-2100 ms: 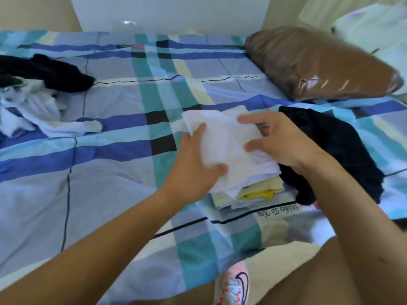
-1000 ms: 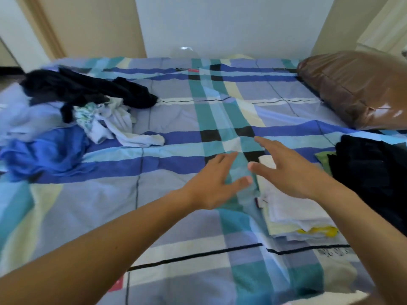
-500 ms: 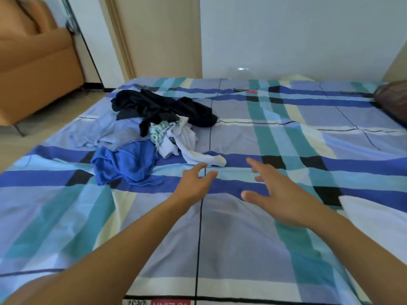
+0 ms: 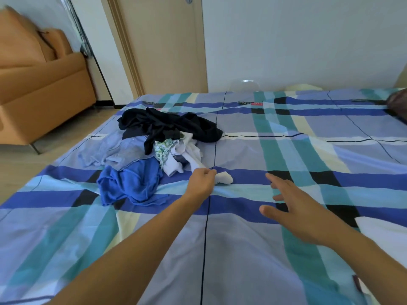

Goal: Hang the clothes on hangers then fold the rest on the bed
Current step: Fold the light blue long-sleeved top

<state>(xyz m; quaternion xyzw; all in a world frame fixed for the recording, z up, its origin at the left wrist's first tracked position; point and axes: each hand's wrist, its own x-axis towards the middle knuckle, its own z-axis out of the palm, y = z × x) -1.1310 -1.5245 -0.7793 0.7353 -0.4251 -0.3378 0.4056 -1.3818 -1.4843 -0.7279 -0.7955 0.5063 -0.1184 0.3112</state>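
A heap of unfolded clothes lies on the left half of the bed point(image 4: 242, 249): a black garment point(image 4: 167, 126) at the back, a pale blue shirt point(image 4: 116, 150), a bright blue garment point(image 4: 132, 183), a green-patterned piece point(image 4: 164, 150) and a white garment point(image 4: 193, 159) whose end trails toward me. My left hand point(image 4: 201, 182) is pinched on that trailing white end. My right hand point(image 4: 295, 208) hovers over the sheet to the right, fingers spread and holding nothing. A corner of the folded white stack point(image 4: 383, 236) shows at the right edge.
An orange sofa point(image 4: 37, 89) stands on the floor to the left of the bed. A beige door point(image 4: 163, 45) and white wall are behind. The edge of a brown pillow point(image 4: 398, 104) shows at the far right.
My view swung left from the folded stack to the heap. Both hands left the stack and reached over; my left hand has now closed on the white garment's end.
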